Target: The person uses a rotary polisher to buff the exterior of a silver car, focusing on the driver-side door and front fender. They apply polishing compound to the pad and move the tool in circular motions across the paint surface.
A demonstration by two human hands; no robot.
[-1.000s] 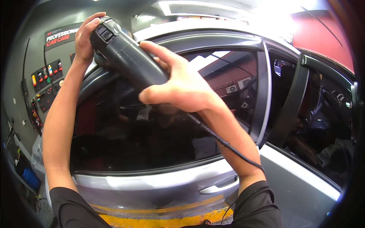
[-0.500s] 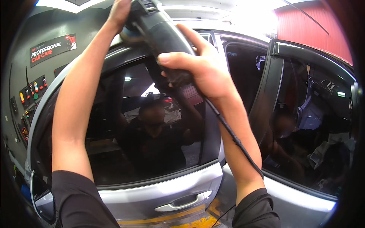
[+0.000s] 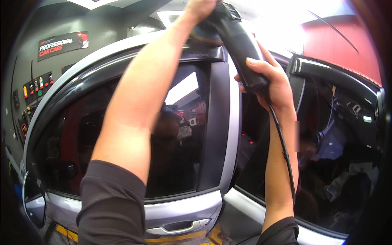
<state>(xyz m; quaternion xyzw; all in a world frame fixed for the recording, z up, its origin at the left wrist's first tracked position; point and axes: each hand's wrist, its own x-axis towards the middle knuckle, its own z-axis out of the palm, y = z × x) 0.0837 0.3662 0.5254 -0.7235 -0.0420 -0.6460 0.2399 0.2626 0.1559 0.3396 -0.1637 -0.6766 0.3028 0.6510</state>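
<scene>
Above the silver car door's window (image 3: 183,134), I hold up a black corded polisher (image 3: 241,47) with both hands. My right hand (image 3: 272,77) is wrapped around the lower end of its body, where the cable (image 3: 281,141) runs down along my forearm. At the top edge of the picture, my left hand (image 3: 201,9) is closed over the head of the tool. Its round pad (image 3: 206,37) is at the upper corner of the door, close to the dark window visor (image 3: 200,54). Whether the pad touches the surface I cannot tell.
At the right stands another car door (image 3: 326,122), swung open, with dark glass. The side mirror (image 3: 34,204) is at the lower left. Several bottles (image 3: 38,84) and tools hang on the dark wall beneath a sign (image 3: 63,45). A silver door handle (image 3: 177,228) sits below the window.
The polisher and both my hands have moved to the right, from over the window's middle to its upper right corner. My grip is unchanged.
</scene>
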